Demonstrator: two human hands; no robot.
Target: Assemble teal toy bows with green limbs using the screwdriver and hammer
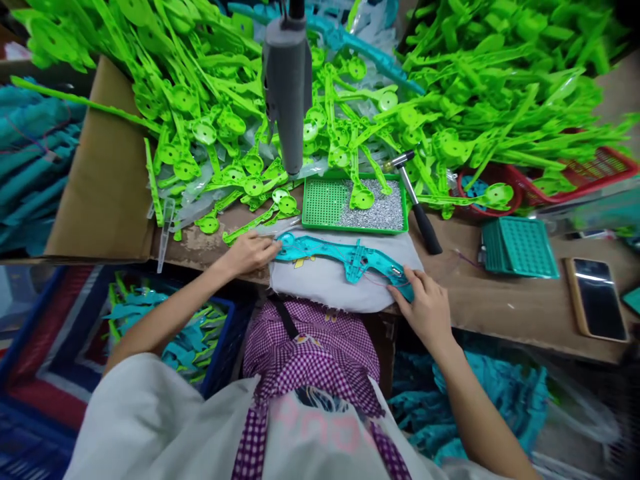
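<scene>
A long curved turquoise plastic shell lies across a white cloth at the table's front edge, its ribbed inner side facing up. A thin reddish wire runs along it. Around its left end, the fingers of my left hand are closed. My right hand pinches the right end between thumb and fingers. Just behind the shell stands a green tray with many small silvery screws. Above the tray hangs a grey electric screwdriver, its tip pointing down.
Bright green plastic parts heap across the back. A hammer, stacked teal plates and a phone lie right. A cardboard box stands left. Below the table is a blue crate of parts.
</scene>
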